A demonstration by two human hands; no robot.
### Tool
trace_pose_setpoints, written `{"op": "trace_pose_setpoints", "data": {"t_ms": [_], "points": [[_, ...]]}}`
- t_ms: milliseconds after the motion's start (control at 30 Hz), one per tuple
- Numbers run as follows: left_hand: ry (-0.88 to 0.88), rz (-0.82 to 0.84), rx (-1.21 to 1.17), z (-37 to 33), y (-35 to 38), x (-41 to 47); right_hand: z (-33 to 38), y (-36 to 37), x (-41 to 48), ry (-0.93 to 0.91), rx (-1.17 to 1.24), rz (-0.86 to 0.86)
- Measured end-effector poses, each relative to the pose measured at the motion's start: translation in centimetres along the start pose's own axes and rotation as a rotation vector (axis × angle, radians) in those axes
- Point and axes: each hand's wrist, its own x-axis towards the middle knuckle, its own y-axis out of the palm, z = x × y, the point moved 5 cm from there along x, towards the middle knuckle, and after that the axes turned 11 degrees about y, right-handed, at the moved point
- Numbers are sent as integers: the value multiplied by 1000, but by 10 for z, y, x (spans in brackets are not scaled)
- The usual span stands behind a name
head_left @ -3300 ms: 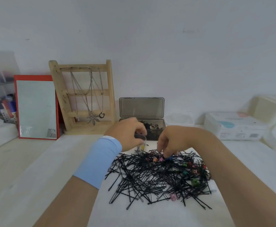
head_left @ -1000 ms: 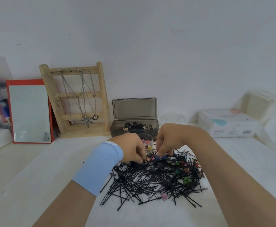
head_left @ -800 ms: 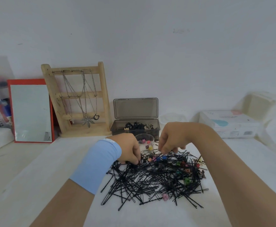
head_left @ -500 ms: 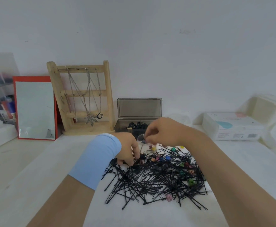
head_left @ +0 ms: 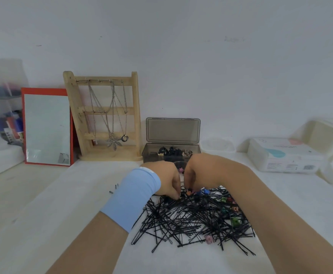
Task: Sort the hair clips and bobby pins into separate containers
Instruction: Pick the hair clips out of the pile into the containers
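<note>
Fingers (head_left: 190, 183) of the right hand (head_left: 200, 169) dropped from cup (head_left: 179, 164) to pin pile (head_left: 191, 220).

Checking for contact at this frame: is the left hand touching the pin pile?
Touching. The head view shows the left hand with its fingertips down among the black pins at the far edge of the pin pile.

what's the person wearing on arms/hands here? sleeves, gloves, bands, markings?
No gloves on the left hand or the right hand. A wide light-blue fabric wristband wraps the left wrist and lower forearm, with a small pale patch at its hand-side edge. The right arm shows no sleeve, band or watch. The fingers are too hidden to check for rings.
</note>
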Motion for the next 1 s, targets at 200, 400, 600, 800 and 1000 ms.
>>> {"op": "trace_pose_setpoints", "data": {"t_ms": [200, 400, 600, 800, 1000], "points": [[7, -65, -92, 6, -11, -7, -2, 3, -4, 48, -48, 65], [-3, -155, -200, 13, -25, -15, -1, 1, -7, 17, -44, -24], [-44, -537, -179, 23, -35, -12, 1, 4, -4, -33, -87, 2], [-9, -436, -141, 18, -25, -5, -2, 3, -6, -47, -1, 22], [69, -103, -137, -5, -4, 1, 0, 6, -3, -44, -5, 30]]}}
